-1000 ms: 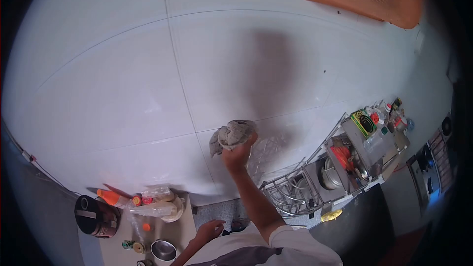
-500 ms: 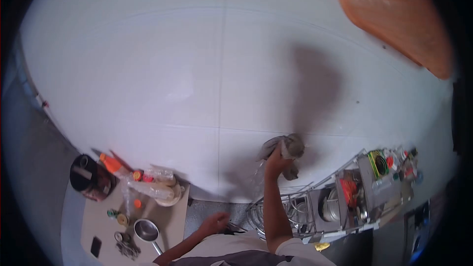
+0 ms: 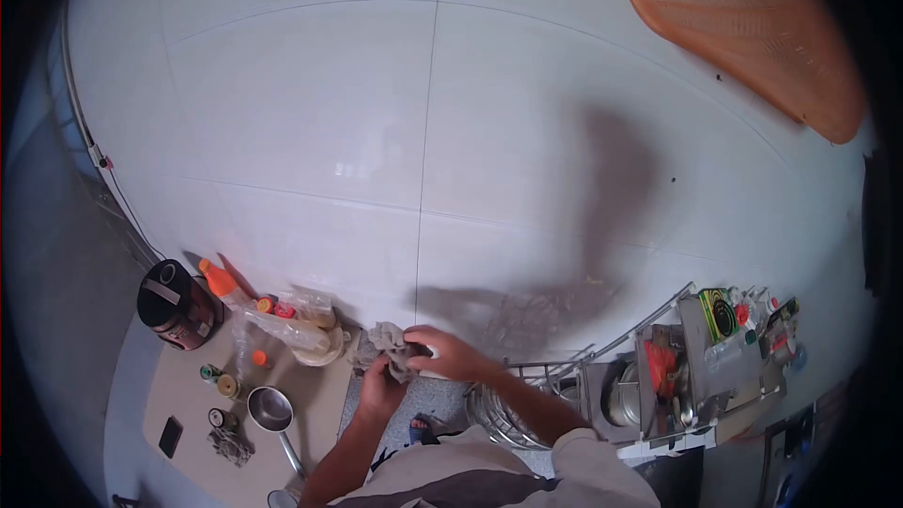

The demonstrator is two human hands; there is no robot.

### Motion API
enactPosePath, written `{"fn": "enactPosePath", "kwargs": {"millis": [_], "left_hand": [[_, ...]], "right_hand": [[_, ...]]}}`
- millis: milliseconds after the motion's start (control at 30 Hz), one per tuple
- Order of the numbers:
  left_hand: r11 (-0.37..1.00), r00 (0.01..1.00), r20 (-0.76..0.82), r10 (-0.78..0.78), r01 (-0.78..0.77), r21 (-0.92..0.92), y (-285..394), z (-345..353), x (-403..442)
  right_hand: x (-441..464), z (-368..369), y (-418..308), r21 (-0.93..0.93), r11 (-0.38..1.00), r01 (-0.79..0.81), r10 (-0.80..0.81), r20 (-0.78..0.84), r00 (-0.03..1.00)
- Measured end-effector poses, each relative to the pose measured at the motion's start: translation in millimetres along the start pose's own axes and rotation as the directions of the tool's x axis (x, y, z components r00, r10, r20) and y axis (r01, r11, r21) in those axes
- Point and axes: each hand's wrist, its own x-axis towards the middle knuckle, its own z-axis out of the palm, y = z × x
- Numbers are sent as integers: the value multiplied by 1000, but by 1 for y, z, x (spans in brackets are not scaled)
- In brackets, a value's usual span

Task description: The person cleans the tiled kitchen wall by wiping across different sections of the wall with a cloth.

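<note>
- Head view, far left: a dark lidded tub (image 3: pixel 183 315) stands at the edge of the beige table (image 3: pixel 315 400), its contents hidden.
- Near it, a black phone (image 3: pixel 170 436) lies flat, and two small round jars (image 3: pixel 227 386) sit close together.
- An orange-topped bottle (image 3: pixel 216 279) leans toward the wall; I cannot tell what it holds.
- A metal saucepan (image 3: pixel 270 408) shows its bare grey inside.
- The left hand (image 3: pixel 381 395) has its fingers closed on the lower part of a crumpled grey cloth (image 3: pixel 384 337), just right of the table.
- The right hand (image 3: pixel 450 355) grips the same cloth from the other side, fingers curled around it.
- A metal rack (image 3: pixel 691 348) holds round metalware (image 3: pixel 625 395) and, in the next compartment, something red (image 3: pixel 661 367).
- Upper right, an orange plastic basket (image 3: pixel 743 23) is against the wall.
</note>
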Motion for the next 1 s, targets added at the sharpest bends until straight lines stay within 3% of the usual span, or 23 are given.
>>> {"fn": "enactPosePath", "kwargs": {"millis": [33, 67, 100, 133, 167, 200, 233, 267, 300, 400, 500, 600, 667, 767, 833, 900, 933, 1000], "left_hand": [[1000, 1000, -4, -5, 5, -1, 0, -1, -5], [1000, 999, 45, 14, -15, 2, -1, -3, -11], [999, 995, 92, 38, -38, -2, -3, -6, -17], [996, 991, 102, 82, -84, 7, -8, -13, -18], [996, 991, 90, 94, -94, -10, -13, -14, -24], [989, 989, 37, 140, -141, 31, -15, -13, -29], [980, 983, -14, 185, -184, 79, -16, -11, -34], [978, 980, -25, 197, -194, 76, -17, -7, -39], [964, 967, -38, 252, -248, 94, -19, 2, -43], [935, 940, -54, 336, -326, 138, -17, 25, -47], [907, 911, -90, 402, -383, 173, -13, 47, -39], [837, 835, -153, 528, -482, 258, 1, 76, -18], [635, 686, -80, 723, -615, 468, 10, 84, 11], [273, 392, 84, 916, -764, 585, 37, 130, 53], [73, 292, 223, 930, -741, 667, 51, 159, 73], [138, 369, 216, 904, -730, 670, 42, 181, 92], [145, 381, 221, 898, -729, 669, 31, 182, 104], [-153, 136, 308, 941, -643, 751, 7, 180, 134]], "right_hand": [[-7, -19, -6, -75, 988, 133, -130, 44, 991], [-14, -50, -16, -191, 978, 87, -94, -28, 995], [-19, -79, -17, -143, 989, 36, -61, -178, 982], [-25, -115, -32, -218, 970, 103, -177, -351, 920], [-26, -150, -17, -163, 984, 73, -154, -567, 809], [-25, -186, -39, -388, 920, -49, -270, -720, 639], [-28, -232, -26, -501, 865, -31, -423, -760, 493], [-33, -271, -37, -638, 763, -108, -559, -734, 386], [-40, -308, -46, -724, 622, -300, -654, -690, 309], [-48, -384, -70, -749, 476, -460, -801, -586, 126], [-47, -410, -88, -673, 472, -570, -831, -556, -32], [-41, -417, -82, -655, 420, -628, -866, -497, -60], [-45, -419, -83, -679, 420, -602, -862, -506, -31], [-45, -422, -78, -701, 410, -584, -866, -501, -6], [-47, -425, -78, -698, 385, -604, -875, -484, 2], [-46, -422, -78, -718, 347, -604, -901, -433, -3], [-46, -419, -82, -699, 383, -604, -873, -487, 10], [-47, -417, -83, -694, 385, -609, -873, -488, 5]]}}
